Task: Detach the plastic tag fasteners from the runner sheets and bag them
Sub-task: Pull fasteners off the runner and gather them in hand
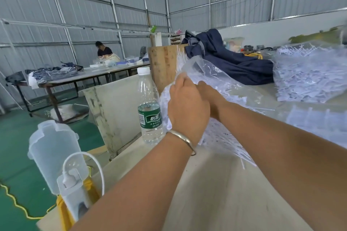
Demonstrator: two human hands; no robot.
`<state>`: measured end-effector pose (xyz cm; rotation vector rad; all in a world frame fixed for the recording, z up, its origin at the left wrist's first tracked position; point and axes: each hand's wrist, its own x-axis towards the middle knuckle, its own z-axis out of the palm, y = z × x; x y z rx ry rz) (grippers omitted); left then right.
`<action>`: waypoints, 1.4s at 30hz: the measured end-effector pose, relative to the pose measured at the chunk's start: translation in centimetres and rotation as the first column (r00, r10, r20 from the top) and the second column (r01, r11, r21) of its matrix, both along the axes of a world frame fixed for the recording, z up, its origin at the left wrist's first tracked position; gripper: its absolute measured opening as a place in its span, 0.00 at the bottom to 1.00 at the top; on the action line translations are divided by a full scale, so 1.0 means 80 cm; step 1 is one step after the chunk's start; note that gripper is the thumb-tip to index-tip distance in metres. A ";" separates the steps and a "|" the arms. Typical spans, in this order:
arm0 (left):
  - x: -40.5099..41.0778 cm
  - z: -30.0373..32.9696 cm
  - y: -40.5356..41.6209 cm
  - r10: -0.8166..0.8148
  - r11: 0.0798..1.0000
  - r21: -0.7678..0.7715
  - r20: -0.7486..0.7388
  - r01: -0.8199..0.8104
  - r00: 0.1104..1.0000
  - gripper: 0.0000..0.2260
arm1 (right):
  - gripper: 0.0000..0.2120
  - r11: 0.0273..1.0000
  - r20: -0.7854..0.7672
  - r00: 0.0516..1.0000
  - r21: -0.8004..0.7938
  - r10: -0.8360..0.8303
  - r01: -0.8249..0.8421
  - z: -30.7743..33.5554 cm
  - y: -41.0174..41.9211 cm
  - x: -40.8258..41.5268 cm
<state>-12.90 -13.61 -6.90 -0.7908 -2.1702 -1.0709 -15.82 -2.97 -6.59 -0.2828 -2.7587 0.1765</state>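
Hands, two, bare, raised together above the table (216,193).

Left hand (187,107): back toward the camera, fingers curled into a fist round the gathered film of a clear plastic bag (216,75); silver bangle (183,139) on the wrist. Grip closed on the bag.

Right hand (210,93): just behind the left hand and touching it, largely hidden by it. It lies against the bag, but whether its grip is closed or spread I cannot tell.

Clear plastic bag: held at the grip, billowing up and away beyond it; white plastic tag fasteners (221,137) show through the film below and to the right of the grip, spilling down toward the table.

Second bag of fasteners (308,73): clear, full, resting on the table well to the right of the grip and apart from it.

Water bottle (150,107): clear, white cap, green label, upright on the table just left of the grip.

Dark blue garments (231,60): heaped on the table beyond the grip.

Wooden board (163,65): upright, behind the bottle and left of the grip.

Translucent lidded jug (54,154): near the table's left edge, well below and left of the grip; a white plug and cable (75,176) in front of it.

Yellow cord (16,204): on the green floor (22,137), far lower left.

Far table (75,78): distant left, carrying folded cloth; a person (104,49) seated behind it.
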 end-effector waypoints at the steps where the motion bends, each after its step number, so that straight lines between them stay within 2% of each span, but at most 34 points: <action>1: 0.000 0.000 0.000 -0.001 1.000 -0.006 0.038 0.002 0.999 0.21 | 0.17 1.000 0.005 1.000 0.001 0.028 -0.028 -0.004 0.004 0.001; 5: 0.006 0.000 -0.005 0.015 0.999 -0.044 0.143 -0.009 0.990 0.17 | 0.17 0.977 -0.185 0.978 -0.168 0.100 -0.132 -0.009 0.019 0.037; 7: 0.014 0.000 -0.005 0.069 0.996 -0.061 0.109 -0.063 0.992 0.17 | 0.17 0.936 -0.311 0.945 -0.291 0.101 -0.195 0.003 0.022 0.066; 9: 0.026 0.003 -0.003 0.086 0.996 -0.028 0.028 -0.085 0.996 0.15 | 0.18 0.889 -0.391 0.920 -0.409 0.033 -0.206 0.024 0.026 0.099; 11: 0.043 0.007 0.004 0.056 0.998 0.020 -0.047 -0.055 0.997 0.14 | 0.17 0.893 -0.431 0.902 -0.413 -0.017 -0.181 0.045 0.034 0.138; 14: 0.076 0.009 0.028 -0.088 0.995 0.027 -0.129 0.092 0.988 0.10 | 0.16 0.953 -0.459 0.886 -0.292 -0.064 -0.082 0.068 0.055 0.212; 16: 0.105 0.004 0.049 -0.269 0.963 -0.015 -0.070 0.268 0.961 0.09 | 0.14 0.975 -0.430 0.893 -0.218 -0.136 0.043 0.073 0.074 0.266; 18: 0.134 -0.009 0.070 -0.392 0.901 -0.173 0.069 0.398 0.918 0.08 | 0.12 0.966 -0.343 0.907 -0.160 -0.245 0.201 0.069 0.091 0.319; 20: 0.159 -0.026 0.089 -0.434 0.776 -0.401 0.220 0.486 0.874 0.07 | 0.11 0.931 -0.231 0.905 -0.160 -0.357 0.327 0.055 0.103 0.366; 23: 0.187 -0.053 0.105 -0.438 0.614 -0.534 0.383 0.582 0.813 0.06 | 0.10 0.890 0.075 0.924 -0.247 -0.376 0.383 0.021 0.110 0.421; 25: 0.197 -0.066 0.109 -0.408 0.602 -0.565 0.390 0.564 0.826 0.08 | 0.11 0.863 0.305 0.904 -0.317 -0.301 0.394 -0.006 0.112 0.444; 26: 0.200 -0.073 0.110 -0.403 0.625 -0.564 0.360 0.540 0.841 0.07 | 0.11 0.847 0.347 0.893 -0.343 -0.287 0.406 -0.020 0.114 0.451; 28: 0.202 -0.083 0.111 -0.408 0.681 -0.554 0.256 0.479 0.876 0.08 | 0.10 0.847 0.296 0.897 -0.326 -0.330 0.419 -0.047 0.120 0.458; 30: 0.203 -0.093 0.110 -0.424 0.717 -0.531 0.181 0.451 0.887 0.07 | 0.10 0.879 0.161 0.897 -0.192 -0.411 0.437 -0.077 0.128 0.460; 32: 0.203 -0.104 0.109 -0.430 0.712 -0.542 0.167 0.446 0.887 0.10 | 0.09 0.895 0.036 0.897 -0.062 -0.441 0.442 -0.099 0.131 0.460; 34: 0.203 -0.111 0.112 -0.419 0.686 -0.601 0.137 0.411 0.898 0.17 | 0.12 0.894 0.001 0.897 0.078 -0.442 0.440 -0.107 0.135 0.460; 36: 0.206 -0.115 0.116 -0.412 0.698 -0.610 0.087 0.376 0.907 0.18 | 0.15 0.867 -0.046 0.878 0.140 -0.476 0.478 -0.104 0.140 0.462; 39: 0.213 -0.112 0.115 -0.446 0.718 -0.539 0.129 0.440 0.886 0.13 | 0.19 0.776 -0.071 0.795 0.184 -0.602 0.603 -0.102 0.144 0.463; 42: 0.210 -0.107 0.108 -0.515 0.702 -0.379 0.314 0.603 0.797 0.06 | 0.25 0.692 -0.044 0.702 0.135 -0.711 0.709 -0.105 0.153 0.468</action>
